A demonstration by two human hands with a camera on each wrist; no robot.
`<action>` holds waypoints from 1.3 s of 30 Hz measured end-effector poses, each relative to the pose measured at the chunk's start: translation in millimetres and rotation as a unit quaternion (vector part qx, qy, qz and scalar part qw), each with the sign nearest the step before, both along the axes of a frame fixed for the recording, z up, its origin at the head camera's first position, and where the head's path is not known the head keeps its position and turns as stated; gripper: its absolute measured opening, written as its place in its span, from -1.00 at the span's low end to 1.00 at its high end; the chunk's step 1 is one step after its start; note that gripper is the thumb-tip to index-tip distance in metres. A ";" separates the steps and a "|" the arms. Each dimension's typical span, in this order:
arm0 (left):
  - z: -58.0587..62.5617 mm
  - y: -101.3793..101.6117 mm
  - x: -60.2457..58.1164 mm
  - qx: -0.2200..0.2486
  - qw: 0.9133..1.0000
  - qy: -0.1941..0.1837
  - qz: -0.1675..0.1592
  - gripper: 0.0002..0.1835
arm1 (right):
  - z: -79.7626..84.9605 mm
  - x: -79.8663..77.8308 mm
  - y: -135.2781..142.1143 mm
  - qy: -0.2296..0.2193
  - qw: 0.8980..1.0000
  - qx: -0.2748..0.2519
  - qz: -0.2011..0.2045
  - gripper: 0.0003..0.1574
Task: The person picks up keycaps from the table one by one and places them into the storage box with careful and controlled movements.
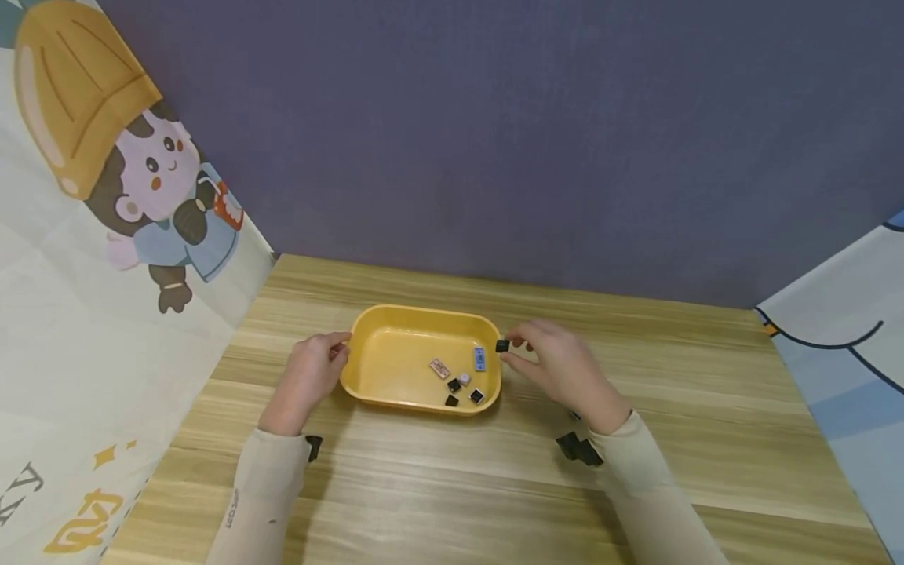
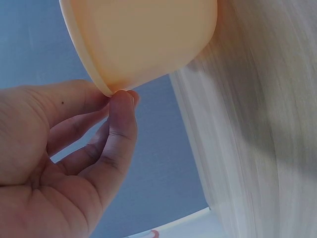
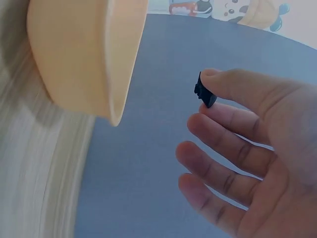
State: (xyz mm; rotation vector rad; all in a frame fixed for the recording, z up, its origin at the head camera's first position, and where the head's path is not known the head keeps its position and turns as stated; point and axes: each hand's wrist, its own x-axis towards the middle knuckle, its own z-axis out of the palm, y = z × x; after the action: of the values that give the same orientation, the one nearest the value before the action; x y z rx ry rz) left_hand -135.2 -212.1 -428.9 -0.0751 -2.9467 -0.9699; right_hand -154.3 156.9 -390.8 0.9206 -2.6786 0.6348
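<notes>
A yellow tray [image 1: 395,365] with rounded corners stands in the middle of the table. My left hand [image 1: 308,375] pinches its left rim between thumb and fingers; the left wrist view shows the thumb pressed on the edge. Just beyond the tray's right end, my right hand [image 1: 558,367] holds a small black plastic piece [image 3: 204,93] between thumb and index finger, other fingers spread. Inside the tray, toward its right side, lie a blue printed tile [image 1: 479,359], a pinkish printed tile [image 1: 439,368], a small pale lilac piece [image 1: 464,378] and several small black pieces [image 1: 454,385].
More black pieces [image 1: 579,449] lie on the wooden table [image 1: 438,486] by my right forearm. Another black piece [image 1: 314,447] shows beside my left sleeve. A dark blue-grey panel [image 1: 494,157] rises behind the table, with printed cloth [image 1: 56,314] at the left.
</notes>
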 end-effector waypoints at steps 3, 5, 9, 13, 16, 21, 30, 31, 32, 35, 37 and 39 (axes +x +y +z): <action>1.0 0.3 0.0 -0.001 1.000 -0.002 0.001 -0.68 | 0.8 0.3 -4.3 0.014 1.000 -0.002 0.009 -0.74; 1.5 0.4 0.0 -0.002 1.000 -0.003 0.002 -0.68 | 1.0 0.6 -6.4 0.015 1.000 -0.004 0.012 -0.74; 2.3 0.9 0.1 -0.001 1.000 -0.007 0.002 -0.68 | 1.3 1.8 -9.2 0.007 1.000 -0.004 0.010 -0.72; 3.0 1.2 0.3 -0.001 1.000 -0.009 0.000 -0.67 | 0.1 2.3 -8.8 0.004 1.000 -0.005 0.007 -0.68; 3.4 1.2 0.4 -0.002 1.000 -0.010 -0.001 -0.67 | 0.5 2.6 -3.9 0.000 1.000 -0.004 0.001 -0.67; 4.2 1.4 0.6 -0.005 1.000 -0.010 0.000 -0.67 | 2.5 5.1 13.8 -0.023 0.999 0.008 -0.028 -0.67; 4.7 1.3 -0.1 -0.008 1.000 -0.017 0.006 -0.67 | -6.0 11.9 56.1 -0.032 0.996 0.030 -0.074 -0.74; 4.6 1.2 -0.2 -0.008 1.000 -0.018 0.007 -0.67 | -8.0 12.5 60.2 -0.031 0.996 0.031 -0.076 -0.74; 4.5 1.1 -0.2 -0.008 1.000 -0.017 0.006 -0.67 | -9.8 13.4 64.3 -0.032 0.996 0.032 -0.078 -0.74; 4.3 0.9 -0.4 -0.008 1.000 -0.016 0.005 -0.67 | -16.0 16.7 74.6 -0.035 0.995 0.044 -0.079 -0.74; 4.0 0.7 -0.4 -0.008 1.000 -0.016 0.005 -0.66 | -20.7 20.0 80.2 -0.045 0.994 0.056 -0.081 -0.73; 3.6 0.5 -0.4 -0.008 1.000 -0.015 0.005 -0.67 | -27.0 22.4 84.7 -0.054 0.993 0.067 -0.085 -0.73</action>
State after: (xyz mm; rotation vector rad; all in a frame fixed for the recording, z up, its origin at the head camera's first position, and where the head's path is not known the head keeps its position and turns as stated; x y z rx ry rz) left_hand -135.7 -211.6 -425.2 -0.0474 -2.9790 -0.9540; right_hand -131.8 241.5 -417.7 0.6965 -2.8861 0.4856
